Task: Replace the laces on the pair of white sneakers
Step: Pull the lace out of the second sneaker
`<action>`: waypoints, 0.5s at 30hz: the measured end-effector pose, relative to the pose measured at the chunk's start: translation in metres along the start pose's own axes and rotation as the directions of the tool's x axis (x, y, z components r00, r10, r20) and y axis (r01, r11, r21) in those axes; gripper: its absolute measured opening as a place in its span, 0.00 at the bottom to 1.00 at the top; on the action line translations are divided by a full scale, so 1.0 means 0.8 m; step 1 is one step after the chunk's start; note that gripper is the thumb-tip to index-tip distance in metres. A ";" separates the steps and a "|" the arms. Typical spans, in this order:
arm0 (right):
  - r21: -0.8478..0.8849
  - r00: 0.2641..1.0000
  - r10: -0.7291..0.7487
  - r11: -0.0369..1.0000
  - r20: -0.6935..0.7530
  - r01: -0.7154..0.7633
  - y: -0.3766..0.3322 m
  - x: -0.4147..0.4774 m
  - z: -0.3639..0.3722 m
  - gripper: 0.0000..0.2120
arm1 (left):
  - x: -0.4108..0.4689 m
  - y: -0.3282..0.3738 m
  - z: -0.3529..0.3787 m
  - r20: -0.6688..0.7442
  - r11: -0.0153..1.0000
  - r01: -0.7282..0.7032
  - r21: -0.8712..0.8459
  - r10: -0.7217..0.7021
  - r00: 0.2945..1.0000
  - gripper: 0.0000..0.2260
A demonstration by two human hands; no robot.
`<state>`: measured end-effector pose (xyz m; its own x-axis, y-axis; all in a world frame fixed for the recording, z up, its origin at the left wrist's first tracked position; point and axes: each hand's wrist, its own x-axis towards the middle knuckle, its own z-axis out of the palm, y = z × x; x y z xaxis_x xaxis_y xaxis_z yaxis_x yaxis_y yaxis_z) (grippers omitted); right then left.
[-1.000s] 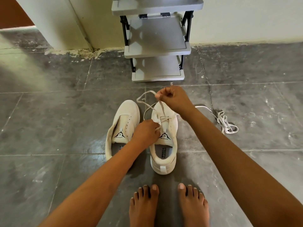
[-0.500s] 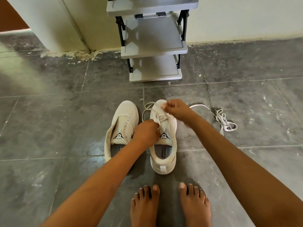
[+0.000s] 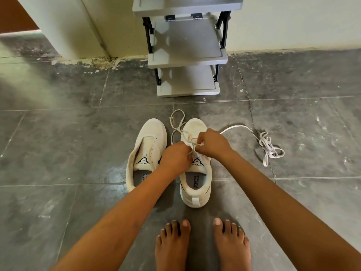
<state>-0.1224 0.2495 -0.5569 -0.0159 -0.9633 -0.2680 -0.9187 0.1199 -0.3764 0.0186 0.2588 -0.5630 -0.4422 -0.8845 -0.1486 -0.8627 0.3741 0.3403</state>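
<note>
Bringing the right grip (image 3: 212,144) back down from its high pull past the toe at 12 o'clock, and setting it over the eyelets of the laced sneaker (image 3: 196,192), knuckle to knuckle with the left grip (image 3: 175,158). Leaves the lace (image 3: 187,136), taut a second ago, lying in slack loops on the floor (image 3: 78,153) at 11 o'clock of the toe.

Reads as one pull-through done and the next crossing being picked up. Cannot tell whether threading in or drawing out.

Keeps the left grip where it was, fingers curled down at the 9 o'clock side of the eyelets, seemingly pinching a strand of lace. Shows the right grip clenched palm-down on the same lace from the 3 o'clock side, forearm running back toward 5 o'clock.

Has the unlaced sneaker (image 3: 148,137) just beside at 9 o'clock, eyelets bare, untouched. Has a loose lace (image 3: 270,147) tangled on the floor at 3 o'clock, well apart from both grips. Judges the task as midway at best, with neither sneaker finished yet.
</note>
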 end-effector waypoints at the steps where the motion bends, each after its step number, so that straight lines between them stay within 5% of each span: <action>1: -0.048 1.000 0.001 0.999 -0.016 -0.001 -0.003 0.001 0.000 0.12 | 0.000 0.000 0.000 0.001 1.000 0.001 -0.001 -0.001 1.000 0.10; 5: -0.156 0.997 -0.058 0.987 -0.048 0.050 -0.011 0.008 -0.006 0.08 | -0.001 0.001 0.000 0.004 1.000 0.005 0.006 -0.005 1.000 0.09; 8: 0.439 0.998 -0.063 0.896 -0.032 0.070 -0.013 0.010 -0.021 0.05 | 0.000 0.001 -0.001 0.002 1.000 0.004 0.003 -0.004 1.000 0.09; 10: 0.620 0.998 -0.023 0.782 -0.062 0.056 -0.010 0.006 -0.027 0.06 | 0.000 0.001 -0.001 0.005 1.000 0.004 -0.008 -0.004 1.000 0.09; 12: 0.648 0.998 0.023 0.761 -0.059 0.021 -0.002 0.003 -0.022 0.07 | 0.000 0.001 -0.001 0.001 1.000 0.004 -0.021 -0.004 1.000 0.09; 15: 0.457 0.996 0.047 0.889 -0.070 -0.010 0.014 0.005 -0.012 0.07 | -0.002 0.001 -0.002 -0.002 1.000 0.002 -0.025 -0.002 1.000 0.09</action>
<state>-0.1366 0.2450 -0.5536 -0.0866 -0.9709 -0.2231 -0.6365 0.2262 -0.7374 0.0192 0.2598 -0.5607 -0.4402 -0.8857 -0.1478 -0.8571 0.3654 0.3632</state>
